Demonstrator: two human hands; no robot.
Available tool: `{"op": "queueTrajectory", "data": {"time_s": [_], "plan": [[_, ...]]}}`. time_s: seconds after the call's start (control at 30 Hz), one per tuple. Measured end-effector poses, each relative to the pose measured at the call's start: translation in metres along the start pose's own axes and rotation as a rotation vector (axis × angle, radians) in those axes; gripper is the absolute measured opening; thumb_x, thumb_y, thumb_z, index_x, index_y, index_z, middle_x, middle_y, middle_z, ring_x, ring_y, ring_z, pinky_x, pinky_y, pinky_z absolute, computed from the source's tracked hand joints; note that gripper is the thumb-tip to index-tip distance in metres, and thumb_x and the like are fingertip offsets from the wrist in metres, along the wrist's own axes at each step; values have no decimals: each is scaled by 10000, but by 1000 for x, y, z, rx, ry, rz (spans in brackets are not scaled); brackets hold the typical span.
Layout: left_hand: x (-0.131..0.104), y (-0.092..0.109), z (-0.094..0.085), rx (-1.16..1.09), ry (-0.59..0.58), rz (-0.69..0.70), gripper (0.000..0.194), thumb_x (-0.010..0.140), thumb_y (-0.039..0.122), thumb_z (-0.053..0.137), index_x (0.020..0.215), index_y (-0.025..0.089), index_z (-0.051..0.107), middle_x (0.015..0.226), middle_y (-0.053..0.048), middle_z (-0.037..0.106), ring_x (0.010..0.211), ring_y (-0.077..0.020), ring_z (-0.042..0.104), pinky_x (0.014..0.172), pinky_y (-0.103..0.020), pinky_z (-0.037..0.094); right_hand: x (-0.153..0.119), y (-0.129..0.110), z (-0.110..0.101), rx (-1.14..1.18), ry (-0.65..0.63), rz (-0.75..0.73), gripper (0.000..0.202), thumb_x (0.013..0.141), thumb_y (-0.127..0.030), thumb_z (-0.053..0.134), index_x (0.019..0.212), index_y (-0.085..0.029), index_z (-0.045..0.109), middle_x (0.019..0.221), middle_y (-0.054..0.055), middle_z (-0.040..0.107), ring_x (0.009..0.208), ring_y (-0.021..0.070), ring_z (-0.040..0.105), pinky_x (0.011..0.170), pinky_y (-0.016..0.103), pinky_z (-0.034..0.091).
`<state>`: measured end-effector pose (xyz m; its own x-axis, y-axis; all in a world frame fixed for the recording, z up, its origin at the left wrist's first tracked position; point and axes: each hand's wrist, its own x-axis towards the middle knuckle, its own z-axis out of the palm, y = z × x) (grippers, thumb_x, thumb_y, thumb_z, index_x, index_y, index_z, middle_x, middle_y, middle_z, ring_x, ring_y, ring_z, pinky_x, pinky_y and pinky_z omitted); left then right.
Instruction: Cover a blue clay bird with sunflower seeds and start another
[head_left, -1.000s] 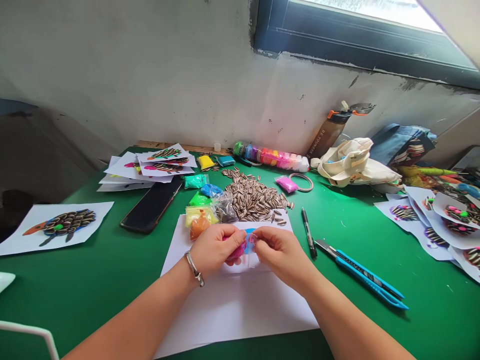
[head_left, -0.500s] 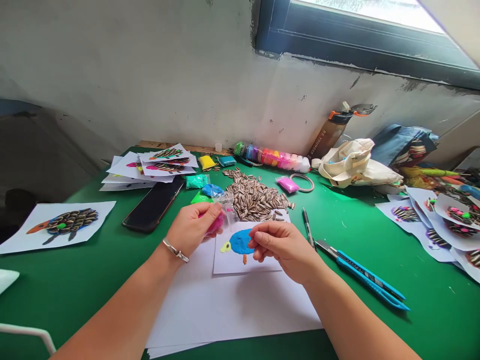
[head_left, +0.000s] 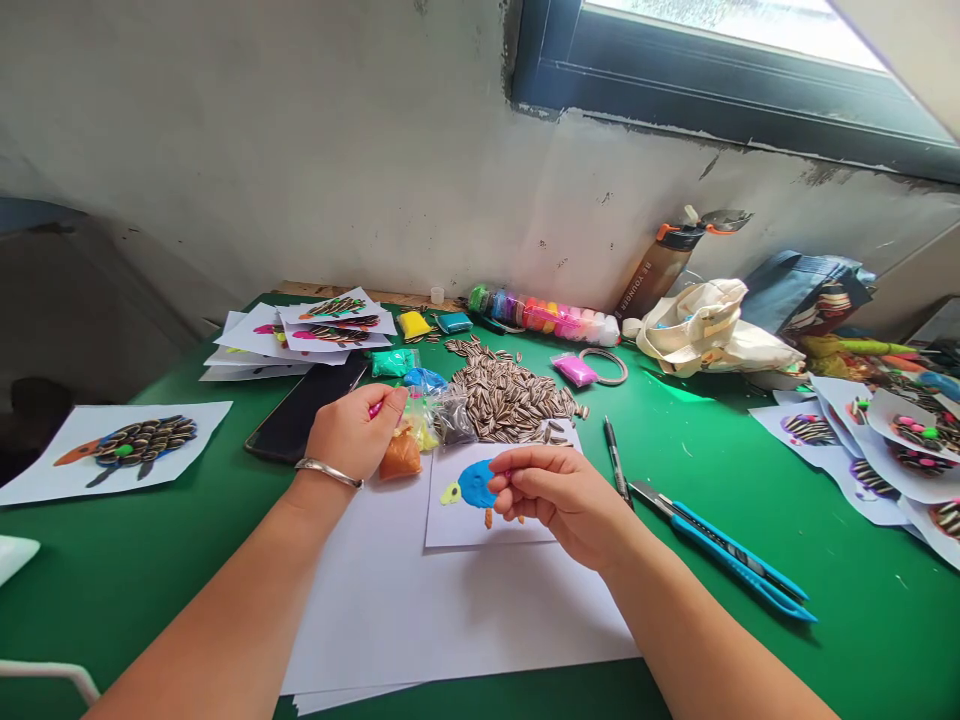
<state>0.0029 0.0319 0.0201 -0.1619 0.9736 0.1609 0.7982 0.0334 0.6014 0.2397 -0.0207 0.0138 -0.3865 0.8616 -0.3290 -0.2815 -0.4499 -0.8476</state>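
Observation:
My left hand (head_left: 349,437) is closed on a small bag of pink clay, of which only bits show at its fingers. Beside it lie small bags of orange clay (head_left: 401,454), yellow clay and a grey one (head_left: 452,418). My right hand (head_left: 551,492) has its thumb and fingers pinched together, with a tiny bit of pink clay at the tips. It hovers over the right part of a blue clay turtle (head_left: 475,483) with a yellow head on a small white card (head_left: 457,530). White sheets (head_left: 450,620) lie under the card.
Behind the card is a heap of sunflower seeds (head_left: 502,392). A pen (head_left: 616,460) and a blue cutter (head_left: 735,550) lie to the right. At the left are a phone (head_left: 281,420) and finished pictures (head_left: 142,450); a bottle (head_left: 656,265) leans at the back.
My left hand has moved left and slightly up with the pink bag, uncovering the orange, yellow and grey bags. My right hand has shifted slightly left and now shows a bit of pink.

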Motion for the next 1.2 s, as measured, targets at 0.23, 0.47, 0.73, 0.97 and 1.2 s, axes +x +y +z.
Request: {"op": "queueTrajectory", "data": {"time_s": [0.23, 0.47, 0.73, 0.97, 1.2], "plan": [[1, -5, 3, 29, 3, 9, 334, 846, 480, 443, 785, 243, 669, 731, -7, 708, 722, -221, 624, 602, -287, 399, -2, -2, 3, 55, -9, -7, 226, 718, -252, 725, 903, -125, 709, 793, 83, 714, 680, 164, 666, 666, 327, 545], [1, -3, 5, 105, 37, 36, 380, 850, 488, 430, 956, 237, 695, 924, -44, 729, 863, -256, 642, 725, -328, 454, 0, 1, 2, -86, 50, -37, 208, 719, -304, 733, 845, -149, 675, 730, 51, 706, 642, 167, 677, 599, 292, 526], [7, -15, 12, 187, 102, 186, 536, 858, 490, 445, 1245, 142, 573, 1213, -141, 628, 1143, -319, 545, 972, -429, 412, 2, 3, -4, -296, 127, -181, 232, 747, -340, 701, 670, -166, 570, 512, -57, 540, 434, 64, 483, 453, 203, 367], [4, -14, 8, 179, 393, 359, 510, 859, 475, 482, 1246, 154, 566, 1302, -147, 550, 1245, -289, 455, 1075, -443, 327, 3, 6, -3, -393, 146, -220, 232, 774, -377, 661, 695, -165, 609, 574, -27, 574, 466, 81, 504, 461, 225, 385], [-14, 8, 0, 69, 523, 607, 329, 847, 300, 565, 1144, 172, 628, 1231, -109, 607, 1204, -249, 510, 1054, -418, 395, 3, 13, 3, -391, 112, -204, 195, 773, -326, 656, 895, -175, 668, 765, 39, 684, 685, 167, 659, 605, 287, 500]]}}
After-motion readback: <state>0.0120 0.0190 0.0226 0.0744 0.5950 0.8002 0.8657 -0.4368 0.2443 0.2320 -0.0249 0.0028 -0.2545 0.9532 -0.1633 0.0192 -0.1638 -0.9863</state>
